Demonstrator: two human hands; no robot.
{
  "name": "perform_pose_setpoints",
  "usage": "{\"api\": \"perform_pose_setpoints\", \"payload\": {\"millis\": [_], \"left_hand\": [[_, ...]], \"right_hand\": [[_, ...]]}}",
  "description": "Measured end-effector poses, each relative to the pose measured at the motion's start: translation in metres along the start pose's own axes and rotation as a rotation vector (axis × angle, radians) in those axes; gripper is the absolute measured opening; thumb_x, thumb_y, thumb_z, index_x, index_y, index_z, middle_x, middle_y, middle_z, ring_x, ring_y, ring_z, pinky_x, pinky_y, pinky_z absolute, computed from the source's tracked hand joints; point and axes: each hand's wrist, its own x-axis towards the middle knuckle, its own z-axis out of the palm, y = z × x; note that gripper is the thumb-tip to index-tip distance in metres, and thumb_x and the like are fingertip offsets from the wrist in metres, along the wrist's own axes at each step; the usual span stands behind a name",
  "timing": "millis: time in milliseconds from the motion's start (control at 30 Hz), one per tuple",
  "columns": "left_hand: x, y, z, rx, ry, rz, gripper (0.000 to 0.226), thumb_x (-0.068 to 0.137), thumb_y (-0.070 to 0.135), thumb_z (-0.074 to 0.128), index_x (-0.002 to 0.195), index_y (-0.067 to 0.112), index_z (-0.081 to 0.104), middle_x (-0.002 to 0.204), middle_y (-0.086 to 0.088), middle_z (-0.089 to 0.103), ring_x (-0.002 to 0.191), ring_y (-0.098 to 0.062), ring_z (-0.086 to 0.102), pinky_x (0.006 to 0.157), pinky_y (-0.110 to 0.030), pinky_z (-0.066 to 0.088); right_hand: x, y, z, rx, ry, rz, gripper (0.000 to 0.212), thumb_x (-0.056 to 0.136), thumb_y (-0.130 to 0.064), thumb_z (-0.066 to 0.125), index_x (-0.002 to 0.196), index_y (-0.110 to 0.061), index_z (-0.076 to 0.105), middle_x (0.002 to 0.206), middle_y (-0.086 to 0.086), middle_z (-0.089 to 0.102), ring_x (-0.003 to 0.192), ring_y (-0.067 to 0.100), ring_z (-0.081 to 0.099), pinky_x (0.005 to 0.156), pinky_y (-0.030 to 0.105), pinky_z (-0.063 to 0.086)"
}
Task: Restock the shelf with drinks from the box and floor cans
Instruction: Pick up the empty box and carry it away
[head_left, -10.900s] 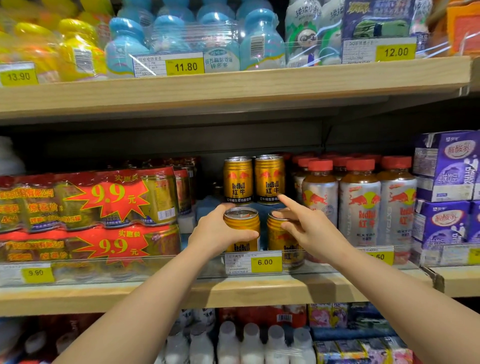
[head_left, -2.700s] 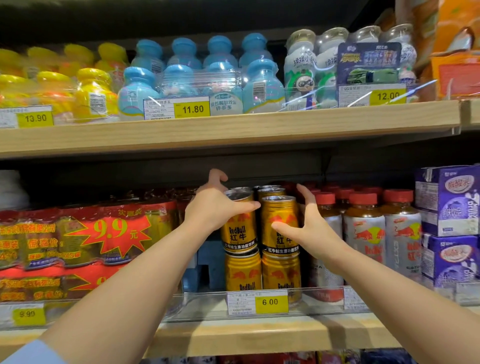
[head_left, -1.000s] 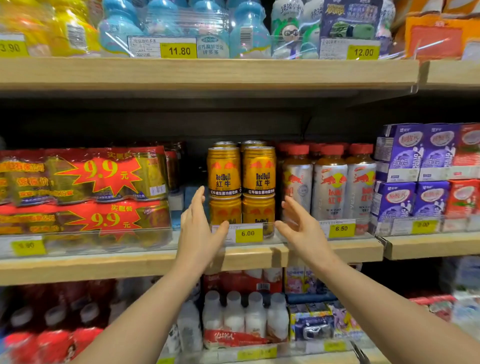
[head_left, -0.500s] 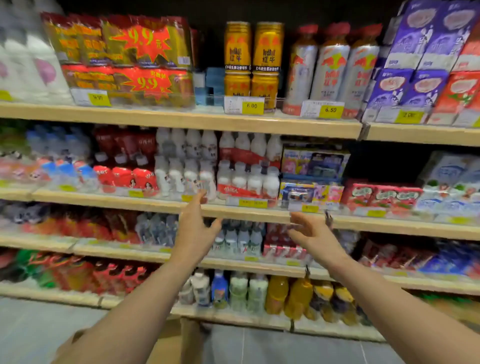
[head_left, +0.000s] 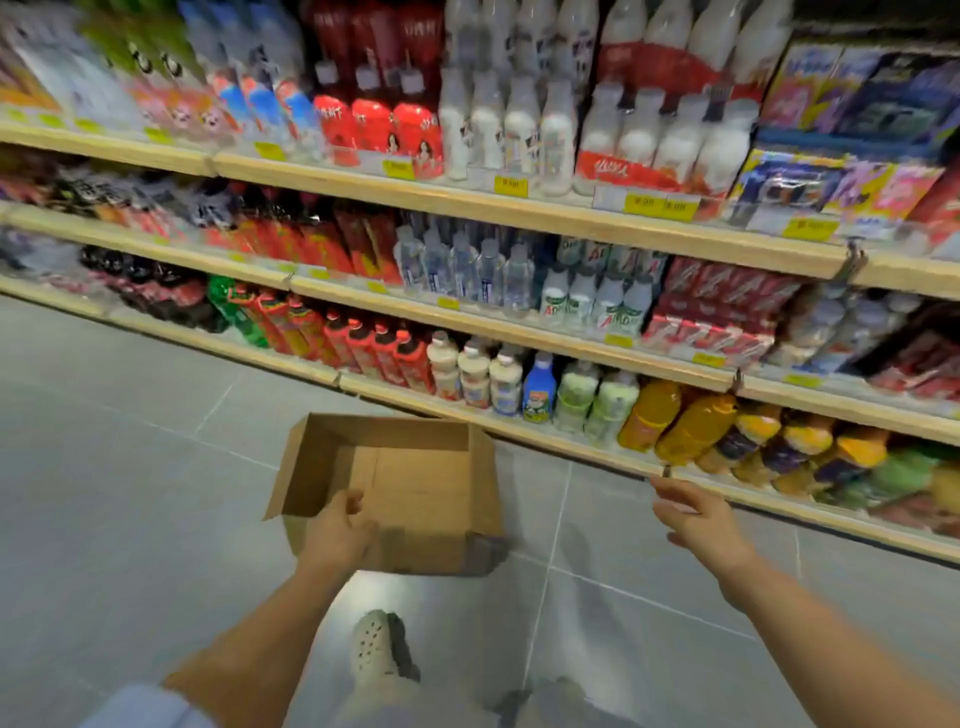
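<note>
The fingers (head_left: 353, 501) of the left hand (head_left: 337, 535) curl loosely and hold nothing, their tips over the near wall of an open cardboard box (head_left: 415, 493); whether they touch the cardboard cannot be told. The fingers (head_left: 667, 491) of the right hand (head_left: 696, 519) are spread and relaxed, gripping nothing, hanging in the air over the floor just before the edge of the lowest shelf (head_left: 587, 449). Both forearms reach forward and down from the bottom of the frame, bare to a pale short sleeve (head_left: 140, 706) at the left. The left arm angles in towards the box and the right arm angles out, so the two hands are well apart.

The box sits on the grey tiled floor (head_left: 130, 467), close in front of the shelving, its flaps up and its inside showing only bare cardboard. No cans show in it or on the tiles around it. A pale perforated shoe (head_left: 374, 649) stands on the floor just behind the box, between the arms.

Beyond the hands, wooden shelves run across the view, packed with drinks: orange bottles (head_left: 675, 426) and white bottles (head_left: 475, 374) on the lowest level, clear water bottles (head_left: 467, 267) above them, and milky white bottles (head_left: 519, 130) higher still. Yellow price tags (head_left: 657, 205) line the shelf edges. Much of the shelving is blurred.
</note>
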Motion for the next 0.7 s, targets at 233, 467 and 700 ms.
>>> {"api": "perform_pose_setpoints", "payload": {"millis": [233, 467, 700], "left_hand": [[0.074, -0.076, -0.061, 0.105, -0.056, -0.086, 0.036, 0.090, 0.011, 0.051, 0.126, 0.007, 0.048, 0.133, -0.013, 0.052, 0.118, -0.033, 0.050, 0.098, -0.041, 0.043], [0.198, -0.143, -0.125, 0.276, -0.225, -0.100, 0.037, 0.088, 0.009, 0.053, 0.125, 0.006, 0.051, 0.134, -0.015, 0.051, 0.124, -0.032, 0.047, 0.105, -0.038, 0.036], [0.293, -0.185, -0.098, 0.365, -0.358, -0.119, 0.038, 0.089, 0.013, 0.053, 0.126, 0.010, 0.050, 0.137, -0.012, 0.049, 0.124, -0.031, 0.046, 0.105, -0.038, 0.036]], "right_hand": [[0.028, -0.002, 0.105, -0.101, -0.046, 0.158, 0.033, 0.091, -0.005, 0.047, 0.124, -0.002, 0.051, 0.132, 0.021, 0.049, 0.102, 0.023, 0.045, 0.098, 0.045, 0.039], [0.060, -0.017, 0.252, -0.258, -0.116, 0.282, 0.032, 0.089, -0.004, 0.051, 0.121, 0.000, 0.053, 0.131, 0.021, 0.051, 0.114, 0.033, 0.050, 0.102, 0.040, 0.037], [0.116, -0.011, 0.345, -0.567, -0.331, 0.172, 0.036, 0.091, -0.012, 0.050, 0.126, -0.011, 0.050, 0.135, 0.009, 0.051, 0.118, 0.027, 0.052, 0.099, 0.027, 0.036]]}}
